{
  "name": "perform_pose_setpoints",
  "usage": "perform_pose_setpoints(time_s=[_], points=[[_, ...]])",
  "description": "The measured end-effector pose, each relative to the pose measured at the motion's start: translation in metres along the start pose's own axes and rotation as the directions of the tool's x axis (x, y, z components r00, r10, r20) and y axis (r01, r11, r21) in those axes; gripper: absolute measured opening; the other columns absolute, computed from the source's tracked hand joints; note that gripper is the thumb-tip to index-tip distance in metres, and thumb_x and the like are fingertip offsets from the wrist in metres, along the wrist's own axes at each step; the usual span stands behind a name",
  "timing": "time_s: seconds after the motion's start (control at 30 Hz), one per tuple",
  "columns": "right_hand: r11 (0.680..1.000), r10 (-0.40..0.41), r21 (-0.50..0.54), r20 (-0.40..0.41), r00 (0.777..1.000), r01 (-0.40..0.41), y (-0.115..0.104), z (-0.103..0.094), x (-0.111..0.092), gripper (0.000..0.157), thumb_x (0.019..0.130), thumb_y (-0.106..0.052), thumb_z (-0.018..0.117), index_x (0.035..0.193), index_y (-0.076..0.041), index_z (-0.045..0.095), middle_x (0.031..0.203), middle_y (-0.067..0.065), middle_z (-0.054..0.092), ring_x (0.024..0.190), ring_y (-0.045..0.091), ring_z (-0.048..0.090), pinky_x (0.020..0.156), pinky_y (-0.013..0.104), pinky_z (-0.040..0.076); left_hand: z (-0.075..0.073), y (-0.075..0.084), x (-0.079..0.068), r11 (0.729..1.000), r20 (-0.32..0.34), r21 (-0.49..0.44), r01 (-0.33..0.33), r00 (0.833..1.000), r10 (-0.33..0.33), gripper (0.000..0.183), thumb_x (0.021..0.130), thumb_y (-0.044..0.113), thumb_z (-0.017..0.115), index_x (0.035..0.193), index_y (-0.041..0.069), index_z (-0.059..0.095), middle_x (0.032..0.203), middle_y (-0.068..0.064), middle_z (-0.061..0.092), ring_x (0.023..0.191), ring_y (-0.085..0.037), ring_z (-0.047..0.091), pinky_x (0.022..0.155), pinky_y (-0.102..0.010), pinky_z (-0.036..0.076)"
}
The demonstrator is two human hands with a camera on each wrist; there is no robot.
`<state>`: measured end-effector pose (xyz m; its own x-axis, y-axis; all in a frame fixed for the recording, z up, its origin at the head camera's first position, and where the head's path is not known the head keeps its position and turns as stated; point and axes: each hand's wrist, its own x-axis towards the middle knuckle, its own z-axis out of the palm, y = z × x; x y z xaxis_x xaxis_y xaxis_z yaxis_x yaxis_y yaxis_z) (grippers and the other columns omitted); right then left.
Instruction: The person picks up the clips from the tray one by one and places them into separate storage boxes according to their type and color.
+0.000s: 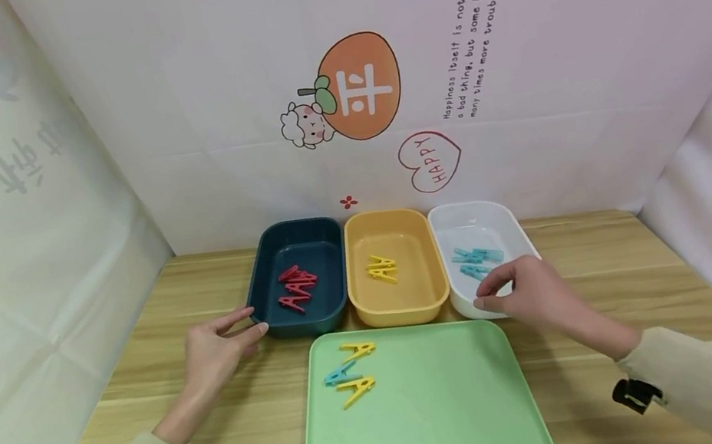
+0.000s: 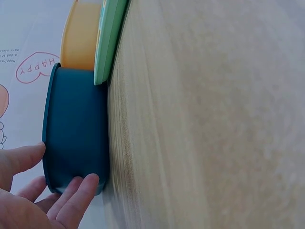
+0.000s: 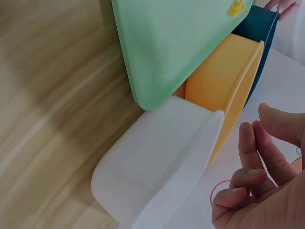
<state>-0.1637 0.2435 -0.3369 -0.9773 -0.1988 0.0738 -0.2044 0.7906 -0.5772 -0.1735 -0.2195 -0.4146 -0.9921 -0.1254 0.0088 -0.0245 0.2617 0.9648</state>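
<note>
My left hand [image 1: 218,348] touches the front left corner of a dark blue bin [image 1: 303,329], its fingers nearly straight against the outside. Several red clothespins [image 1: 297,284] lie inside that bin. Over the front right edge of a white bin [image 1: 483,211] hovers my right hand [image 1: 535,291], fingers loosely bent. In the right wrist view a gap shows between thumb and fingertips, with nothing held. Light blue clothespins [image 1: 477,257] lie in the white bin below. Between the two stands a yellow bin [image 1: 402,316] with two yellow clothespins [image 1: 381,268].
A light green tray [image 1: 429,420] lies in front of the bins. Near its back left corner are two yellow clothespins [image 1: 357,350] and one light blue clothespin [image 1: 341,374]. The wooden table [image 1: 244,441] meets a printed white cloth backdrop [image 1: 210,136] behind the bins.
</note>
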Motion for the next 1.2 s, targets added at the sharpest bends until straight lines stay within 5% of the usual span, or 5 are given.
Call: perform_pose_setpoints(time_s=[0.3,0.6,0.8,1.2], points=[[1.000,-0.012,0.020,-0.004,1.000,0.012,-0.002,0.010,-0.022,0.006,0.086,-0.018,0.088,0.083,-0.019,0.083,0.081,-0.008,0.073,0.062,0.015,0.047,0.053,0.027,0.039,0.000,0.001,-0.001,1.000,-0.001,0.013,-0.009,1.000,0.009,0.052,0.092,0.018,0.086,0.137,-0.002,0.069,0.152,-0.024,0.053,0.097,-0.033,0.077,0.079,-0.035,0.064],[0.998,0.030,0.047,0.021,0.999,-0.031,0.000,0.019,-0.038,0.007,0.085,-0.021,0.089,0.084,-0.021,0.082,0.081,-0.010,0.073,0.067,0.015,0.052,0.056,0.026,0.043,0.001,0.001,-0.002,1.000,0.003,0.010,0.010,1.000,-0.010,0.052,0.092,0.018,0.086,0.137,-0.002,0.069,0.155,-0.022,0.050,0.097,-0.027,0.077,0.080,-0.035,0.064],[0.999,0.012,0.032,0.006,1.000,-0.012,0.001,0.029,-0.046,0.009,0.085,-0.021,0.090,0.083,-0.023,0.082,0.082,-0.014,0.074,0.082,0.012,0.061,0.071,0.026,0.047,0.000,0.002,-0.002,1.000,0.007,0.017,0.018,1.000,-0.018,0.053,0.092,0.019,0.085,0.138,-0.001,0.068,0.157,-0.020,0.048,0.098,-0.027,0.077,0.080,-0.034,0.064],[0.997,-0.045,0.072,0.054,0.998,0.041,-0.008,0.049,-0.052,0.010,0.083,-0.021,0.091,0.084,-0.023,0.082,0.079,-0.018,0.070,0.084,0.016,0.062,0.071,0.026,0.047,-0.001,0.003,-0.002,1.000,0.009,0.015,0.019,1.000,-0.019,0.053,0.092,0.019,0.086,0.138,-0.002,0.068,0.157,-0.021,0.048,0.097,-0.017,0.077,0.081,-0.034,0.063]])
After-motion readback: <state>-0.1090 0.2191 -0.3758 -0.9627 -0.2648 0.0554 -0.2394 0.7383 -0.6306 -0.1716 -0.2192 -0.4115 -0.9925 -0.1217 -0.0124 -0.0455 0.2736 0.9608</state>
